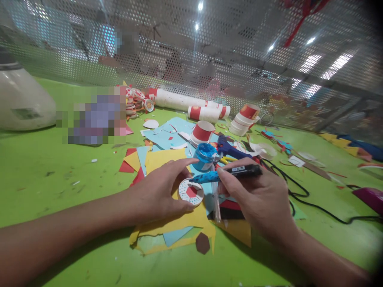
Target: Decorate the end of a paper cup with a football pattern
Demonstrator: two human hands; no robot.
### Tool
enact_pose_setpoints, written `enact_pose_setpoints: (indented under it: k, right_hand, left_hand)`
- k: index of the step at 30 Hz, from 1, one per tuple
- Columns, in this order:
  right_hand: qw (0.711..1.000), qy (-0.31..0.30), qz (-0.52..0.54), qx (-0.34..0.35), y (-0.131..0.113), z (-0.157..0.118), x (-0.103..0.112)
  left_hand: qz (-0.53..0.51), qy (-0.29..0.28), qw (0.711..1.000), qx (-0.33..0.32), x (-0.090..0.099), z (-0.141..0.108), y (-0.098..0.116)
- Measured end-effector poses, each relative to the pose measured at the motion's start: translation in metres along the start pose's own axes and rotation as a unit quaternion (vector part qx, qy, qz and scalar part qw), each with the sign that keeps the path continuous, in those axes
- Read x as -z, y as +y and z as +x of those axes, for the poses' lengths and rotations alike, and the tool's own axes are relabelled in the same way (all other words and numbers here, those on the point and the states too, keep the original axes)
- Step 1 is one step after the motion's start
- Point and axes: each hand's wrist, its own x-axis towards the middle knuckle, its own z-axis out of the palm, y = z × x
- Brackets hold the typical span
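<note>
My left hand (pixel 161 189) grips a small white disc (pixel 183 194) by its edge, thumb below and fingers above. A red hexagon (pixel 191 192) sits at the disc's centre, ringed by blue dots. My right hand (pixel 260 199) is closed round a black marker (pixel 239 172), whose blue-smeared end touches or hovers just over the disc's upper part; I cannot tell which. Behind the disc stands an open jar of blue paint (pixel 205 156). Under both hands lie yellow paper (pixel 167 159) and light blue paper (pixel 170 131). A brown hexagon (pixel 202 243) lies in front.
A blue glue gun (pixel 230 147) lies behind my right hand, its black cord (pixel 317 217) running right. Paper cups (pixel 202 132) and a long tube of stacked cups (pixel 185 99) stand farther back. A perforated screen (pixel 179 52) bounds the green table (pixel 74 191). A white rounded object (pixel 24 99) is far left.
</note>
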Motion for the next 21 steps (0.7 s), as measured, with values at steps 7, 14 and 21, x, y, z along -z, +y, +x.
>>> enact_pose_setpoints:
  k: [7,14,21]
  right_hand:
    - [0.999,-0.017,0.036,-0.002,0.0083,-0.0031,-0.0068]
    - [0.999,-0.016,0.041,0.011,0.0093,-0.0029,-0.0085]
    - [0.999,-0.025,0.028,-0.008,0.0071,-0.0034,-0.0075]
  left_hand:
    - [-0.007,0.004,1.0,-0.016,-0.0012,0.0002,0.0005]
    - [0.0,0.004,1.0,-0.023,0.0009,0.0012,0.0034]
    - [0.005,0.008,1.0,-0.017,0.0001,0.0004,0.002]
